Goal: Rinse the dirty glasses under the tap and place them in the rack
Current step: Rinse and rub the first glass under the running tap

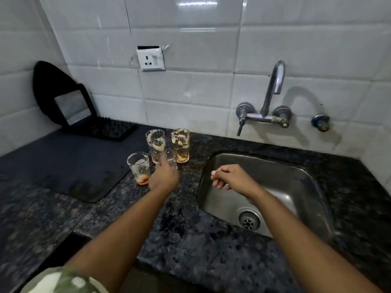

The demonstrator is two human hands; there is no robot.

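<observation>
Granite counter (190,240) held four dirty glasses at eleven o'clock from the steel sink (211,166), grouped near it, we judged, for rinsing under the tap (273,87). Our left hand (164,176) had curled its fingers round the small front glass (171,158), which stood at twelve o'clock of the knuckles. Our right hand (231,177) hung over the basin, loosely curled and holding nothing, while the black rack (110,129) waited at ten o'clock.

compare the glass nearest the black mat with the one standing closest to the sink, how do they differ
The glass nearest the mat is shorter, with reddish-orange residue at its bottom; the glass closest to the sink is taller, smeared with pale residue up to its rim. The first stands nearer the person, the second closer to the wall. Both are clear, ribbed, upright, dirty and untouched.
</observation>
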